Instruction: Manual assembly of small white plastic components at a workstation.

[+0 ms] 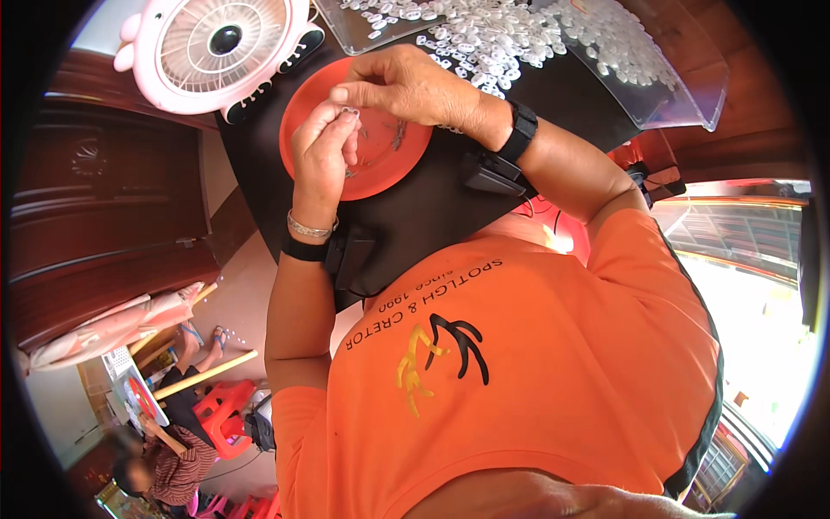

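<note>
My left hand (322, 157) is closed in a pinch over a round orange-red plate (298, 104). Between its fingertips sits a small whitish plastic piece (349, 110). My right hand (411, 86) reaches in from the right, its thumb and forefinger closed together right against the left fingertips. Whether it grips the same piece or something tiny of its own is hidden. Small thin grey metal bits (398, 134) lie scattered in the plate. Beyond the right hand, a heap of small oval white plastic pieces with holes (497, 43) spreads over the black tabletop (251, 130).
A pink fan (226, 41) stands at the far left of the table. Clear plastic trays, one at the back (346, 30) and one at the right (692, 95), hold more white pieces. At lower left, another person (177, 458) is near a red stool (226, 415).
</note>
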`<state>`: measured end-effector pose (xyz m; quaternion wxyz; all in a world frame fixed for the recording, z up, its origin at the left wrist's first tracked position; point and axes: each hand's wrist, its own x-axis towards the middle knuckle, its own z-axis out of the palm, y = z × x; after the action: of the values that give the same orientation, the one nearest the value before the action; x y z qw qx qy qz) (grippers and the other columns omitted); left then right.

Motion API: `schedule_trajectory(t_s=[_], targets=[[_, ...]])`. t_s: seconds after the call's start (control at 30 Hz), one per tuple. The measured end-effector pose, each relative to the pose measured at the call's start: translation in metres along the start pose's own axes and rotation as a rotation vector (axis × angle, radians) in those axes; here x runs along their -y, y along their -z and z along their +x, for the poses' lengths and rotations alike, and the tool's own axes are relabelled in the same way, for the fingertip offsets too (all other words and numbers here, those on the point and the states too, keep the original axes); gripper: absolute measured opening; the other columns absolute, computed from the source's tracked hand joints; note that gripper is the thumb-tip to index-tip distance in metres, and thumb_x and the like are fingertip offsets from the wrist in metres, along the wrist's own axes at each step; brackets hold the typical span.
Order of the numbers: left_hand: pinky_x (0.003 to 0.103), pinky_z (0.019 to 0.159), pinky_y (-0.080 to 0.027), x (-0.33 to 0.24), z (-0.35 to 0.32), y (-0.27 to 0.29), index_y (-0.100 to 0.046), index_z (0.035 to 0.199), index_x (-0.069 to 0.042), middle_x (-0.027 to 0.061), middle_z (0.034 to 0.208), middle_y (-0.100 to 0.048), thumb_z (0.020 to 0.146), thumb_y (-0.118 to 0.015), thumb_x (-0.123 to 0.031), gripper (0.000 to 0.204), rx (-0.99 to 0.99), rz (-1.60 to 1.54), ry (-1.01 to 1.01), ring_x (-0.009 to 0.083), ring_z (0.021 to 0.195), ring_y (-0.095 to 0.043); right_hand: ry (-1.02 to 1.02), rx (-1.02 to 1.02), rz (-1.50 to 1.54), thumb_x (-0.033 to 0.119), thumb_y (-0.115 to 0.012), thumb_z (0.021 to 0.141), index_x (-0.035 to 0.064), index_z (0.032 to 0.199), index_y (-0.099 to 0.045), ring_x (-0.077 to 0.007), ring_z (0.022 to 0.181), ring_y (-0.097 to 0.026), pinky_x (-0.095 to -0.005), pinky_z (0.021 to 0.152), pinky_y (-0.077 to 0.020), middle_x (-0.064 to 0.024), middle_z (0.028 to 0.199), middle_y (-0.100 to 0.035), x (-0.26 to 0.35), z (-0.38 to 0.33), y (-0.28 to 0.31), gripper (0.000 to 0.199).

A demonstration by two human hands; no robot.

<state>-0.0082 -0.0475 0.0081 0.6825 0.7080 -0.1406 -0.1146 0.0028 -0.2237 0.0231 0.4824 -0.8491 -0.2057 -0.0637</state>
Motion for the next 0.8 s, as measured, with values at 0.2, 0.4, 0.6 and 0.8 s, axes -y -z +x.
schedule_trajectory(t_s=[0.2,0.4,0.6,0.8], targets=[[0.019,0.044,-0.030,-0.002,0.003,0.005,-0.055,0.073,-0.005,-0.0017,0.059,-0.049,0.089,-0.051,-0.016,0.020,0.006,-0.052,0.002,0.0047,0.049,-0.043,0.031,-0.119,-0.123,0.017,-0.064,0.081,0.0011,0.087,-0.066,-0.0258,0.067,-0.065,-0.0341,0.061,-0.0491,-0.0170,0.074,-0.065,0.015,0.007,0.055,0.017],[0.019,0.043,-0.029,-0.004,0.002,0.007,-0.055,0.073,-0.006,-0.0017,0.058,-0.050,0.089,-0.050,-0.015,0.019,0.007,-0.143,-0.056,0.0047,0.048,-0.043,0.054,0.081,-0.559,0.024,-0.065,0.084,0.0060,0.092,-0.067,-0.0155,0.066,-0.058,-0.0306,0.062,-0.0473,-0.0052,0.072,-0.062,-0.022,-0.027,0.102,0.019],[0.019,0.043,-0.029,-0.009,-0.001,0.007,-0.055,0.073,-0.004,-0.0014,0.058,-0.050,0.090,-0.049,-0.015,0.020,0.007,-0.142,-0.056,0.0045,0.047,-0.043,0.011,0.245,-0.862,0.016,-0.061,0.079,0.0077,0.093,-0.066,-0.0278,0.086,-0.061,-0.0386,0.075,-0.0487,-0.0085,0.089,-0.062,-0.047,-0.049,0.091,0.017],[0.018,0.043,-0.029,-0.007,0.002,0.007,-0.055,0.075,-0.004,-0.0010,0.058,-0.051,0.090,-0.049,-0.015,0.019,0.008,-0.148,-0.068,0.0045,0.048,-0.043,0.061,0.136,-1.011,0.014,-0.058,0.081,0.0066,0.091,-0.065,-0.0301,0.085,-0.061,-0.0391,0.075,-0.0492,-0.0090,0.088,-0.062,-0.070,-0.033,0.078,0.015]])
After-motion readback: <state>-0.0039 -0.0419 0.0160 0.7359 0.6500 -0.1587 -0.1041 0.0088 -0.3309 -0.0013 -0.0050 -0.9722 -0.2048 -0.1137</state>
